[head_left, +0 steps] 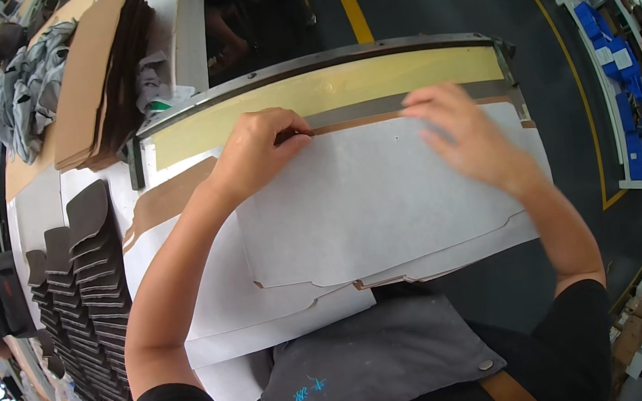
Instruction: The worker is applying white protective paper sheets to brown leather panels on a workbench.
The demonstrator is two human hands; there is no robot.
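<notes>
A large white-faced sheet (372,205) lies before me, with a brown strip (359,122) along its far edge. My left hand (262,150) pinches this far edge between thumb and fingertips. Over the right part of the same edge is my right hand (462,137), blurred, its thumb and fingers apart with nothing seen between them. Other white sheets with brown margins (176,201) lie underneath and to the left, partly covered by my left forearm. Past both hands runs a yellow strip (328,89) inside a metal-edged frame (361,54).
Overlapping dark grey cut pieces (96,255) stand in rows at left. Behind them are a stack of brown sheets (94,79) and crumpled grey cloth (35,88). People are at far left and beyond the frame. A shelf with blue bins (613,59) stands right, across the floor.
</notes>
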